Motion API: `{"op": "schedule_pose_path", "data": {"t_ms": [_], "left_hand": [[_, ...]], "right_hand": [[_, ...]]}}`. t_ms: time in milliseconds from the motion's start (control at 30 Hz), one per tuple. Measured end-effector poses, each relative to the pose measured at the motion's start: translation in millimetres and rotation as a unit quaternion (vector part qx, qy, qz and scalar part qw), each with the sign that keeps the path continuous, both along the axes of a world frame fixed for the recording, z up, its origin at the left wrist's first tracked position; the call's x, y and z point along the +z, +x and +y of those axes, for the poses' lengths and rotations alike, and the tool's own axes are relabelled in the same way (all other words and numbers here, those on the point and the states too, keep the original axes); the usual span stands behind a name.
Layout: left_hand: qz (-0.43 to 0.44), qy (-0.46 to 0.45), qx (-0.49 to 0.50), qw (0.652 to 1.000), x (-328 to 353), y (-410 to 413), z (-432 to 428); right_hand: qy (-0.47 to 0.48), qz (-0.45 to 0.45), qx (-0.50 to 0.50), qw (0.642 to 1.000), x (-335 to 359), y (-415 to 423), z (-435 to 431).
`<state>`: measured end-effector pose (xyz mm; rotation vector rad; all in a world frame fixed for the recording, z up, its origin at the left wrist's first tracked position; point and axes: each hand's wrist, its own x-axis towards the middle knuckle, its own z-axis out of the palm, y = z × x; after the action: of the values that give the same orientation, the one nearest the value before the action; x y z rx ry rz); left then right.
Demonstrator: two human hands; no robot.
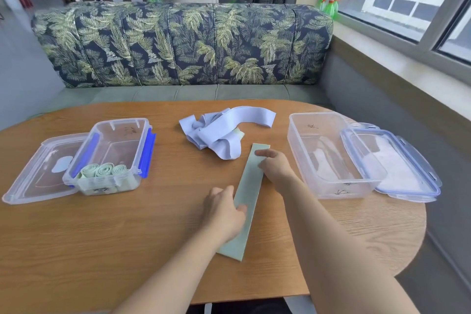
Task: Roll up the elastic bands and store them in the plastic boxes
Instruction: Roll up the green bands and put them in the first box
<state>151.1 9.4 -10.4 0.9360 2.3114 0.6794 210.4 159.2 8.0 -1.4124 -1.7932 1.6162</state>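
A pale green elastic band [248, 191] lies flat and stretched out on the wooden table [127, 237], running away from me. My left hand [224, 209] rests on its near half with fingers pressing the band's left edge. My right hand [274, 167] presses the far end flat with its fingers. Behind the band lies a tangled heap of light blue bands [219, 132]. At the left, a clear plastic box [112, 155] with blue clips holds three rolled green bands [104, 170]. A larger clear box [328, 155] stands at the right with nothing in it.
The left box's lid [38, 173] lies beside it on the left; the right box's lid [392, 163] leans against its right side. A leaf-patterned sofa [183, 43] stands behind the table, with a person sitting beyond it. A window sill runs along the right.
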Motion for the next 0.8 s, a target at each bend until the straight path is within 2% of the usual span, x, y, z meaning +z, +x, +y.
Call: {"op": "schedule_pose_path", "data": {"t_ms": [67,167,300,467,800], "left_hand": [[0.030,-0.017,0.011,0.999,-2,-3,-1],[0.012,-0.009,0.012,1.000,-3,0,-2],[-0.067,0.039,0.045,0.996,0,3,1],[-0.112,0.083,0.100,0.985,-5,-1,0],[-0.243,0.161,0.173,0.941,-8,-1,-6]], "right_hand": [[0.010,0.009,-0.007,1.000,-3,-1,3],[0.007,0.039,-0.005,0.999,-9,1,5],[0.005,0.087,-0.028,0.996,-16,3,3],[0.001,0.112,-0.070,0.991,-18,20,-13],[0.072,0.158,-0.082,0.981,-44,44,-62]]}}
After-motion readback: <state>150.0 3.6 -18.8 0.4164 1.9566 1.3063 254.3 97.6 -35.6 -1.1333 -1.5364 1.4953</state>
